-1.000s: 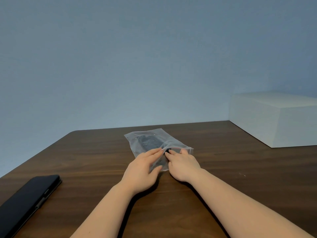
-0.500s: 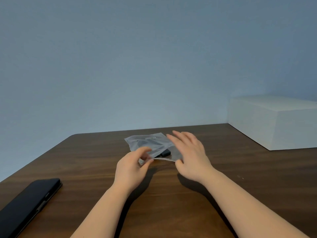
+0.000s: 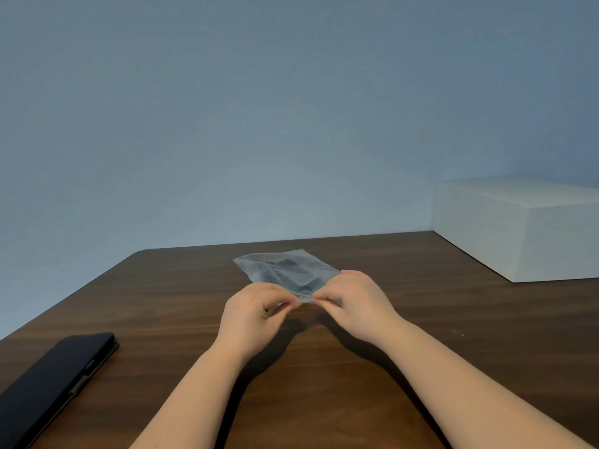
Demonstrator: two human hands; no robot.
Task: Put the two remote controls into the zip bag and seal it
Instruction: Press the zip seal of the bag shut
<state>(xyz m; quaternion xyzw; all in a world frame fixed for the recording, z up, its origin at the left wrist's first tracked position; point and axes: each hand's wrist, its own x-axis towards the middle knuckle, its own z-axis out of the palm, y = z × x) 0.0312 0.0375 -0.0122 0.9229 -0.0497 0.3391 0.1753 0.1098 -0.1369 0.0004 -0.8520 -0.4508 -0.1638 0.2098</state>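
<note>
Item: zip bag, clear, flat on the desk, mid-surface; dark remote controls inside, count unclear through the film. Near edge: pinched by my left hand and right hand, thumbs almost meeting. Handling, my judgement: press the strip at centre, run each pinch outward to its corner, pushing air out first. Also present: black case, white box.

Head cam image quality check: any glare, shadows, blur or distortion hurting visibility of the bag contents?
Head view: dim, cool light; soft shadows under both the left hand and right hand on the table. Small glints on the zip bag; its film hazes the dark contents, so the remotes cannot be counted. Wide-angle bending at the table edges; no obvious motion blur.
</note>
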